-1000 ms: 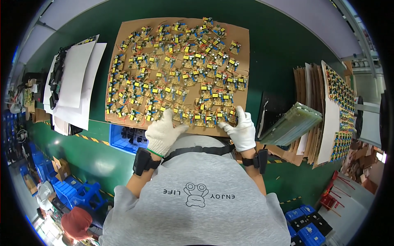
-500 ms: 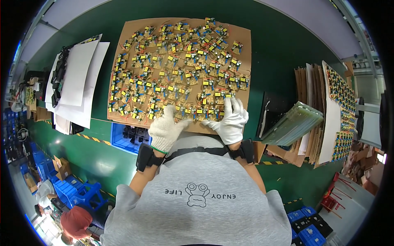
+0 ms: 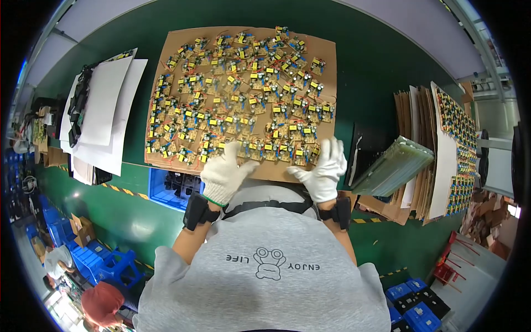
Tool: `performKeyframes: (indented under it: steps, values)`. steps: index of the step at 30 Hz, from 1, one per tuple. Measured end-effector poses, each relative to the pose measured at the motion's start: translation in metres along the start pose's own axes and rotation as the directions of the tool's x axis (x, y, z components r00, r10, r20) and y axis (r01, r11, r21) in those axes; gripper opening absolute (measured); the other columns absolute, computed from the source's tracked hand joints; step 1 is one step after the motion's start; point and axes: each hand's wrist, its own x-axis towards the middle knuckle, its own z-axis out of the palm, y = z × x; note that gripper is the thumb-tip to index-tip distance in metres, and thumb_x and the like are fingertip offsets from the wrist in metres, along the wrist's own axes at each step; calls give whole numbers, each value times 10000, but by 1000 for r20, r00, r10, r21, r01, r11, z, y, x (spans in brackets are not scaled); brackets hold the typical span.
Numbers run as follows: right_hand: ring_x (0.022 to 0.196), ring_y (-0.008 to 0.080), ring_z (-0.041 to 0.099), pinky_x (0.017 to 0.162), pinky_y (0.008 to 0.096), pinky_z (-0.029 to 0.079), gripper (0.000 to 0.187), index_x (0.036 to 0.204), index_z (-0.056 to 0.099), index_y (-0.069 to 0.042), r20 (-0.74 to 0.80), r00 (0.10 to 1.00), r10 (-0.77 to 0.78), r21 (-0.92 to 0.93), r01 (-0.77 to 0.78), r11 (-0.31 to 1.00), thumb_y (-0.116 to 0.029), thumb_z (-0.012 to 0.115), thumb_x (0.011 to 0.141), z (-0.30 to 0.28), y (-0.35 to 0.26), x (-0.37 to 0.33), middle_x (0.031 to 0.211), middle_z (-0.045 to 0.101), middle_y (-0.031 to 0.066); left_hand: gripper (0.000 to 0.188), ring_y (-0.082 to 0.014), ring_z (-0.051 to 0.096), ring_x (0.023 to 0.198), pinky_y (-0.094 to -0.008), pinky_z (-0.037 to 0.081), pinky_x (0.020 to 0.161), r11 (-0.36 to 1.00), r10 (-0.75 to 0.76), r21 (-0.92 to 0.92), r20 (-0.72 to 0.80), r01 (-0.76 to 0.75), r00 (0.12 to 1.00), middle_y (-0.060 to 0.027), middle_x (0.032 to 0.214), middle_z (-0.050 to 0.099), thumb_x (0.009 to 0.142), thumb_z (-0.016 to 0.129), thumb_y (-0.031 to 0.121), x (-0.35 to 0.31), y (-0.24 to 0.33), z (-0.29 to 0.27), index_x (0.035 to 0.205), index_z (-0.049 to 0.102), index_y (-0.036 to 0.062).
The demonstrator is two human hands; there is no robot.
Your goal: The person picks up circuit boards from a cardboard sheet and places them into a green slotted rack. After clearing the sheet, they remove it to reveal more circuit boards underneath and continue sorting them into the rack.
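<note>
The circuit boards (image 3: 256, 103), laid on cardboard (image 3: 326, 50) atop the counter (image 3: 365, 77), are judged light, stiff and fragile, best gripped by their edges; left hand (image 3: 220, 176) and right hand (image 3: 325, 172) are spread, no grip being visible.

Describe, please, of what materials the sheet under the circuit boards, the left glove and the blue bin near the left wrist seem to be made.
Sheet: probably cardboard, matt; plain brown surface. Left glove: likely cotton-like knit, dull; soft texture, green-edged cuff. Blue bin: probably plastic, perhaps slightly glossy; even blue colour, smooth walls.
</note>
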Motion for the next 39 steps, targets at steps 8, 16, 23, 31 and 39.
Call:
performKeyframes:
  steps: [8, 16, 23, 31, 39]
  values:
    - [1343, 401, 303, 1096, 513, 202, 1103, 1378, 315, 61, 65, 998, -14, 1, 14, 1000, -658, 702, 637, 28, 13, 3, 1409, 365, 261, 570, -361, 641, 662, -436, 491, 563, 998, 62, 27, -42, -61, 997, -168, 707, 641, 761, 713, 479, 10, 1, 8, 1092, 509, 62]
    - [1325, 367, 347, 1083, 488, 228, 1060, 1388, 325, 39, 90, 978, -189, 100, 180, 979, -675, 661, 681, 24, 28, 6, 1379, 417, 231, 569, -296, 644, 681, -381, 499, 615, 991, -9, -131, -2, 8, 1000, -136, 745, 637, 796, 706, 416, 1, 10, -13, 1165, 511, 29]
    - [955, 311, 612, 816, 392, 502, 848, 1250, 485, 13, -65, 987, -146, 656, 152, 740, -383, 872, 608, -5, -22, 1, 1105, 588, 162, 441, -147, 591, 862, -295, 483, 771, 653, -130, -742, 89, 153, 987, -93, 940, 626, 886, 627, 281, 0, 29, -13, 1188, 512, -19]
    - [810, 300, 585, 677, 393, 475, 572, 1070, 552, -49, -21, 915, -404, 437, 372, 819, -175, 809, 575, -8, -47, 2, 957, 593, 103, 474, -219, 606, 1005, -325, 484, 865, 616, 170, -776, 298, 134, 939, -167, 1096, 621, 918, 541, 217, -13, 32, -8, 1311, 412, -14]
    - [834, 291, 583, 712, 379, 460, 657, 1034, 550, -60, -19, 832, -554, 528, 479, 701, -372, 860, 546, 26, -52, 2, 973, 593, 99, 506, -319, 609, 971, -404, 477, 830, 927, 109, -290, -400, -238, 910, -191, 1082, 618, 794, 679, 128, -19, -22, 4, 1248, 493, 1]
